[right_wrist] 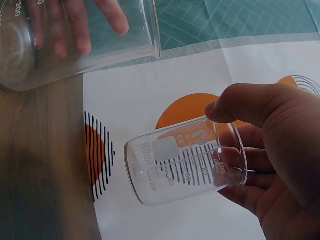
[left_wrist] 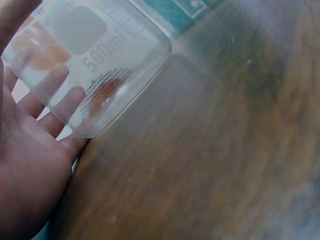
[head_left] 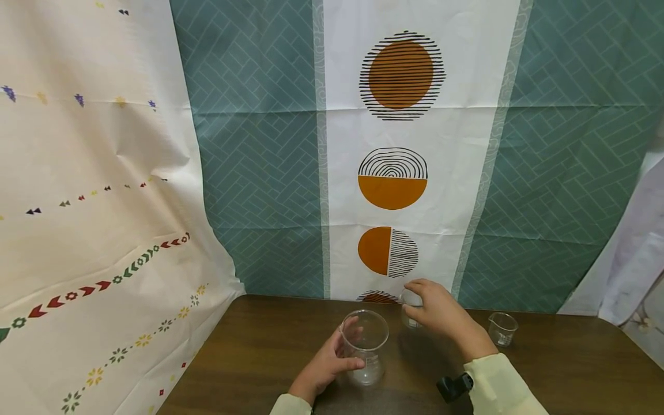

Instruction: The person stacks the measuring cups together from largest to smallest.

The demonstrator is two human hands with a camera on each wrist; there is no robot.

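Observation:
My left hand point(head_left: 328, 364) grips a large clear glass beaker point(head_left: 370, 346), thumb on the near side and fingers round the far side. In the left wrist view this beaker point(left_wrist: 112, 50) carries a 500ml mark. To its right and farther back, my right hand point(head_left: 441, 311) holds a small 100ml glass beaker point(right_wrist: 175, 165) near the rim between thumb and fingers. The small beaker seems raised off the table in the right wrist view, and nothing shows inside it. Whether the large beaker touches the table, I cannot tell.
Another small glass beaker point(head_left: 502, 331) stands on the brown wooden table point(head_left: 249, 351), right of my right hand. Behind the table hangs a green and white cloth point(head_left: 259, 173) with orange circles. A pale patterned cloth point(head_left: 104, 230) hangs at the left.

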